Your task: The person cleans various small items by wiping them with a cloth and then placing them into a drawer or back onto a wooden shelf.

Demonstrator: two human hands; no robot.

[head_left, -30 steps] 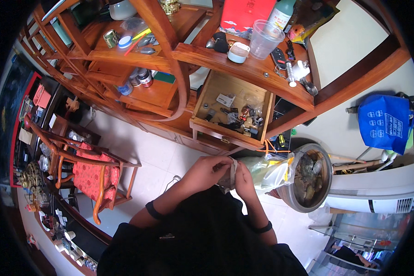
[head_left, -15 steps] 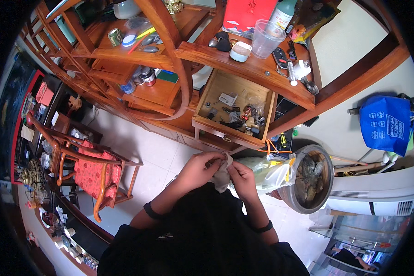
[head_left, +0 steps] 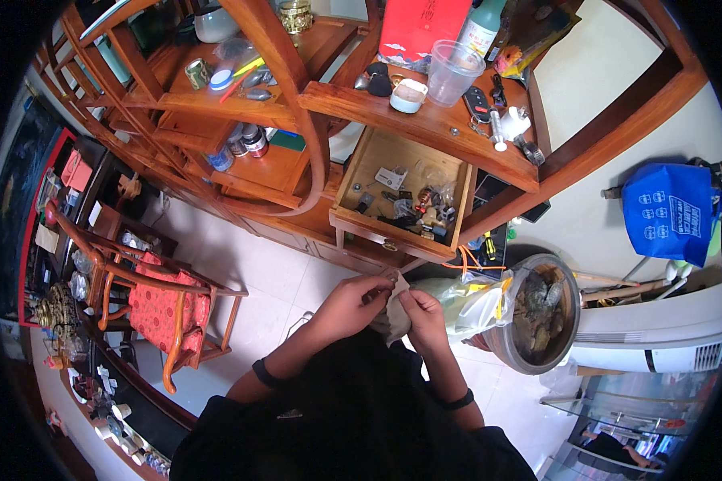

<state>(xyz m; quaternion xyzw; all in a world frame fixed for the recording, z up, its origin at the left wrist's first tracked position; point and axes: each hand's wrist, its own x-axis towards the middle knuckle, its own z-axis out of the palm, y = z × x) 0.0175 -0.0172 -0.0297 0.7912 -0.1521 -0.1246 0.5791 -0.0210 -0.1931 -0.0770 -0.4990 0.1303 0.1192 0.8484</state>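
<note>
A crumpled greyish-white cloth (head_left: 392, 317) is between my two hands, in front of my chest. My left hand (head_left: 350, 306) is closed with its fingers bent, gripping the cloth's left side. On the other side, my right hand (head_left: 425, 317) pinches the cloth between thumb and fingers. Whether anything is wrapped inside the cloth is hidden. Just beyond my hands, a wooden drawer (head_left: 353, 218) is pulled out, with several small metal and plastic parts (head_left: 427, 213) lying in it.
Above the drawer, a wooden shelf (head_left: 425, 120) bears a clear plastic cup (head_left: 451, 76), a red box (head_left: 422, 30) and a car key (head_left: 476, 104). To the right are a plastic bag (head_left: 469, 303) and a large round pot (head_left: 569, 321). A wooden chair (head_left: 172, 341) with red cushion stands left.
The cloth has shifted slightly and hangs more spread out between my fingers. Both hands stay in nearly the same place and keep hold of it. My view has moved a little.
</note>
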